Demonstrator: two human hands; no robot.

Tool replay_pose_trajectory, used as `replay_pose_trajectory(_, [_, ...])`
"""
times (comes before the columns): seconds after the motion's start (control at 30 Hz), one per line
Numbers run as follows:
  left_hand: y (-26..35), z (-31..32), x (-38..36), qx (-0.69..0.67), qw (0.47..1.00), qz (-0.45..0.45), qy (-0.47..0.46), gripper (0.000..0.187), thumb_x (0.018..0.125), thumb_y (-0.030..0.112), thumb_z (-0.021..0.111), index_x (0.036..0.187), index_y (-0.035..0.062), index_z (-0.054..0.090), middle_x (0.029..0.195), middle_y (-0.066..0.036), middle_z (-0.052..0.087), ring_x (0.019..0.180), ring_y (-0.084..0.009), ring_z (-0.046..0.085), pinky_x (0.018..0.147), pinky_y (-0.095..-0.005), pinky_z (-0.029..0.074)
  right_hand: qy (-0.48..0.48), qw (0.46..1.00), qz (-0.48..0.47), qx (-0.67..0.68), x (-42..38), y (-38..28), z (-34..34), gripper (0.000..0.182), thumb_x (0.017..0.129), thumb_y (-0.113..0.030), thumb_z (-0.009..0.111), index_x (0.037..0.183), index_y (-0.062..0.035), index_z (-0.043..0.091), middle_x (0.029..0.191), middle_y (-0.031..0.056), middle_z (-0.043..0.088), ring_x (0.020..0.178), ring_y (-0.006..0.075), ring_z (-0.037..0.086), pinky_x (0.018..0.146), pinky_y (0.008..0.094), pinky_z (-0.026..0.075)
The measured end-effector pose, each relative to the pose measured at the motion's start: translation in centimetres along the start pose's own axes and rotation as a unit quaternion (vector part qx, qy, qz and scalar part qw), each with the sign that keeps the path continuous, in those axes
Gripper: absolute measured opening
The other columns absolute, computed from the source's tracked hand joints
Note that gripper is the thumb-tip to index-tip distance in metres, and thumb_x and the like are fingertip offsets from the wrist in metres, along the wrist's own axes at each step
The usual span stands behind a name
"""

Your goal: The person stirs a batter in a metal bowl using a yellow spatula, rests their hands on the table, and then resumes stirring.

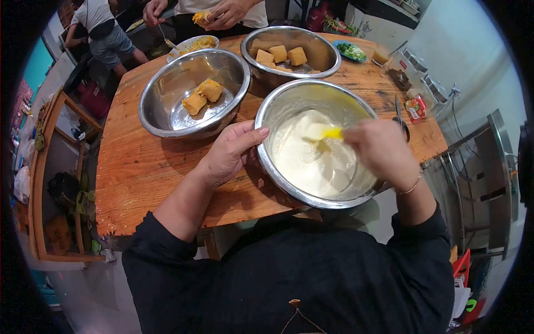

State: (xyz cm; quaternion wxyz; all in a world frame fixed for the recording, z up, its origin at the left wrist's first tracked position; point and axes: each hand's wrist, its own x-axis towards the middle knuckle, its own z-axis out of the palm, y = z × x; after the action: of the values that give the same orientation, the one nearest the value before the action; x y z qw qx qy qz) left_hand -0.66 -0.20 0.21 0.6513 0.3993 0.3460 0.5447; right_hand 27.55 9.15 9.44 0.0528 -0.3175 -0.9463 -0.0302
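Note:
My left hand (232,151) grips the left rim of a large steel mixing bowl (268,161), thumb over the edge. Thick cream-coloured batter (311,167) fills the bottom of this bowl. In my right hand (384,151), which is slightly blurred, is a yellow-handled stirring utensil (332,133). Its coated lower end dips into the batter, so its exact kind is hard to make out. Just beyond my left hand stands a second steel bowl (149,123) with stuffed tofu pieces (203,97) in it.
A third steel bowl (332,65) holds several tofu blocks (279,54). Across the wooden table (133,189), another person's hands (225,14) hold a filled tofu piece and a spoon above a plate of shredded filling (194,45). Scissors (400,118), chopped greens (350,51) and a red packet (416,108) lie right.

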Motion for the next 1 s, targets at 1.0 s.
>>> replay_pose_trajectory(1.0, [-0.2, 0.0, 0.1, -0.006, 1.000, -0.003, 0.009, 0.027, 0.102, 0.028, 0.056, 0.112, 0.0043, 0.063, 0.086, -0.002, 0.070, 0.070, -0.0086, 0.067, 0.064, -0.0247, 0.058, -0.053, 0.991, -0.095, 0.076, 0.3, -1.2, -0.2, 0.014, 0.082, -0.018, 0.064, 0.079, -0.0080, 0.073, 0.070, 0.0173, 0.064, 0.072, 0.0355, 0.066, 0.068, 0.0438, 0.053])
